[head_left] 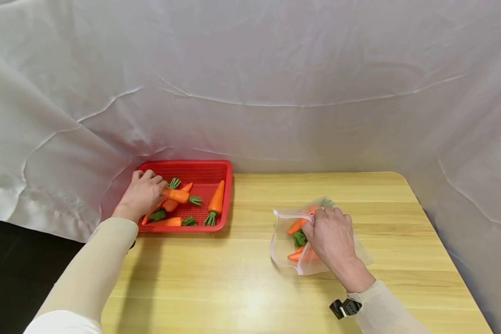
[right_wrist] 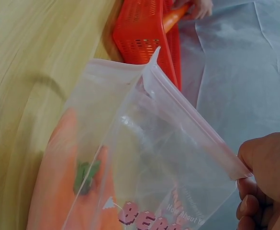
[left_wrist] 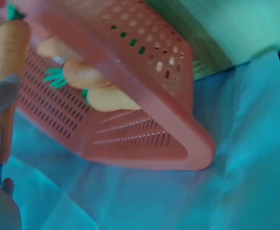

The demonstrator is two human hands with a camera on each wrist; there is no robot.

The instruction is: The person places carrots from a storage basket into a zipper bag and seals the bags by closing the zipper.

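Note:
A red perforated basket [head_left: 183, 163] at the table's back left holds several orange toy carrots with green tops. My left hand [head_left: 150, 190] reaches into it and grips one carrot [head_left: 176, 195] by its thick end; in the left wrist view that carrot [left_wrist: 8, 48] lies against my thumb. At the right, my right hand [head_left: 325, 227] pinches the rim of a clear zip bag [head_left: 284, 232] and holds its mouth open toward the basket. Two carrots [head_left: 296, 226] lie inside the bag [right_wrist: 144, 158]. In the right wrist view my fingers [right_wrist: 266, 182] clamp the bag's edge.
The light wooden table [head_left: 242, 278] has bare room between basket and bag and along the front. White cloth [head_left: 250, 93] hangs behind and on both sides. The basket [right_wrist: 140, 28] overhangs the table's left edge. A black strap [head_left: 344, 307] sits on my right wrist.

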